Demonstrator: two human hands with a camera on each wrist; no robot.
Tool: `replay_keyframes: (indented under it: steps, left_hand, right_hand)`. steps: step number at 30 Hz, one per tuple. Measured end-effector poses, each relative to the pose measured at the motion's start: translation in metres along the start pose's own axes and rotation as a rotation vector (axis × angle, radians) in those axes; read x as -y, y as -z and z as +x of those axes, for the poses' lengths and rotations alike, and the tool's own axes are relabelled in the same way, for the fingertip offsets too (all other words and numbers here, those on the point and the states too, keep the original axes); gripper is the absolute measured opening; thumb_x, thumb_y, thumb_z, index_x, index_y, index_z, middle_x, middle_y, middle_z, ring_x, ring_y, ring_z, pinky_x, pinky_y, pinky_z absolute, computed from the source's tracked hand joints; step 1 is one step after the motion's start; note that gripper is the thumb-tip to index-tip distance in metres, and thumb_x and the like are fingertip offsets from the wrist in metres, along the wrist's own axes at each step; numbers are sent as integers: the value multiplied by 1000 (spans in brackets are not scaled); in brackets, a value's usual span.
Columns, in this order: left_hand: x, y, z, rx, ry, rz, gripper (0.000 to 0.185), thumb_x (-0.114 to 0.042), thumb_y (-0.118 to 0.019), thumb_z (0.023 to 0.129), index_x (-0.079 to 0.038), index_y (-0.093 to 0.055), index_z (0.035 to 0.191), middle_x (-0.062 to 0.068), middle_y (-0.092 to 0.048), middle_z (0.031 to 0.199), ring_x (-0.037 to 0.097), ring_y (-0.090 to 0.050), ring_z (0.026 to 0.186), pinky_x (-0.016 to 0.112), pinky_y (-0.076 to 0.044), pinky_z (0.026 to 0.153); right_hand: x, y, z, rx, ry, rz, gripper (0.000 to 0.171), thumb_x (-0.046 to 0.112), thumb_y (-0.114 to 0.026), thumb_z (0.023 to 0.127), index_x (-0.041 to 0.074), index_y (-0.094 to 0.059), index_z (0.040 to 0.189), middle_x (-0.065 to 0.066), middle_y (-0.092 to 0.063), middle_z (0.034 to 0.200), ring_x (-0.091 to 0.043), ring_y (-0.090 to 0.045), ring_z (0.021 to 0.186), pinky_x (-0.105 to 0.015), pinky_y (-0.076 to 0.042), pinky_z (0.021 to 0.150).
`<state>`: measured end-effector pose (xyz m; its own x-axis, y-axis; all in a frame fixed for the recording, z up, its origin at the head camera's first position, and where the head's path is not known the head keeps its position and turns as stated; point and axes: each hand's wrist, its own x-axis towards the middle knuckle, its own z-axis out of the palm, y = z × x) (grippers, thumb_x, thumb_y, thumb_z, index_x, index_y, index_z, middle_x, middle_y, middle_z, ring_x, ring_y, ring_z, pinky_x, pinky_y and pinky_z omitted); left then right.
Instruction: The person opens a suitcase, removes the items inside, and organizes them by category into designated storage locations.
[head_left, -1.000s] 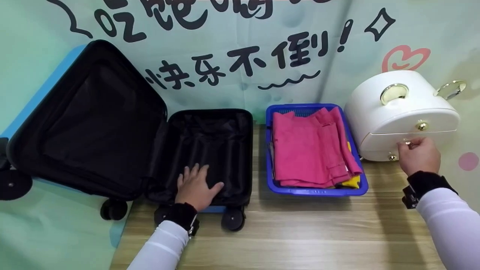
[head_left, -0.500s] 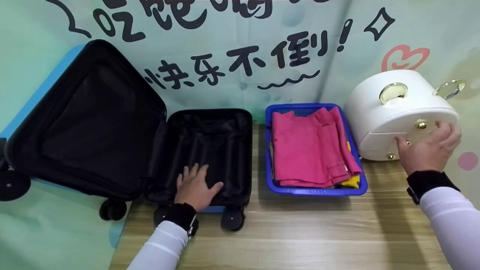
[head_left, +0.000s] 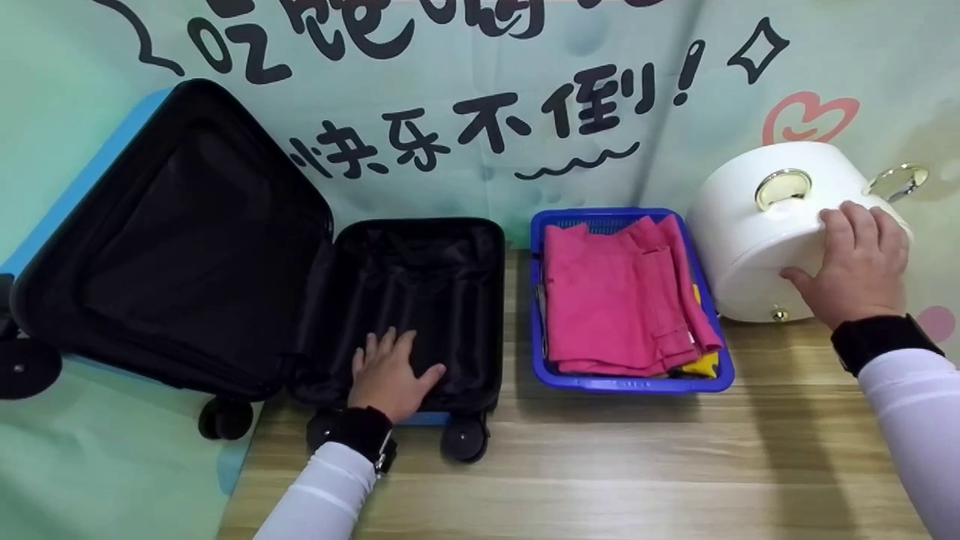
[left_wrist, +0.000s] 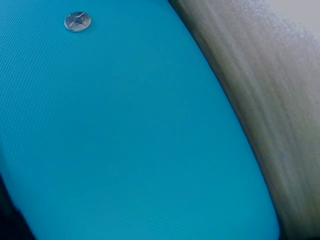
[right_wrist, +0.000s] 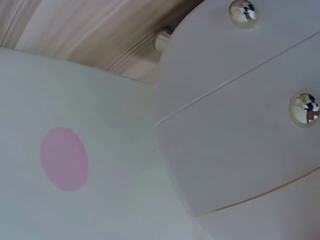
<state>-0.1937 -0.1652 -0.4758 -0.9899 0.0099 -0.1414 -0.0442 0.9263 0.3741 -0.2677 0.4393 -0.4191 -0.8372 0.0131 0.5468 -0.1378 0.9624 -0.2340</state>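
Observation:
My left hand (head_left: 390,379) lies with spread fingers over the front edge of the black-lined suitcase half (head_left: 442,300). The left wrist view shows the suitcase's blue outer shell (left_wrist: 140,120), with a silver round stud (left_wrist: 77,21); no fingers appear there. At the right, my right hand (head_left: 859,274) is laid on the front of a rounded white box (head_left: 742,225), fingers extended up to its top edge and thumb out to the left. It hides most of the front. Seen from the right wrist, two gold knobs (right_wrist: 243,13) sit on the front panels, divided by a seam.
The suitcase's other half (head_left: 172,247) leans open at the left. Between suitcase and box stands a blue basket (head_left: 634,385) with folded pink cloth (head_left: 600,300) and something yellow (head_left: 701,365) beneath. A printed backdrop (head_left: 480,180) hangs behind; the floor is wood-patterned (head_left: 585,465).
My right hand let go of the lower gold knob, opened its fingers and moved up over the white box's front to its top edge. My left hand has stayed in place.

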Motion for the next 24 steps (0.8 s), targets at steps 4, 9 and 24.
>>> replay_keyframes:
  steps: [4,9,24]
  left_hand:
    - [-1,0,0,-1,-4,6,84,-63,-61,99,-12,-39,163,23,-26,172,51,-13,161,67,-11,129]
    - [-2,0,1,2,-8,-3,84,-61,-62,99,-11,-38,163,24,-26,172,51,-12,161,67,-10,129]
    - [-24,13,7,-11,-42,7,87,-61,-62,99,-10,-34,165,25,-23,173,53,-10,161,68,-7,129]
  right_hand:
    - [-1,0,-1,-12,-1,-8,83,12,-92,74,-3,-43,139,-30,-40,149,-52,-26,147,-64,-16,126]
    - [0,1,-1,-12,-17,4,82,11,-92,74,-3,-44,140,-31,-41,150,-52,-27,147,-65,-16,126]
    - [68,8,-18,270,-116,191,93,37,-65,103,-3,-10,167,-24,7,175,-52,8,161,-67,13,127]
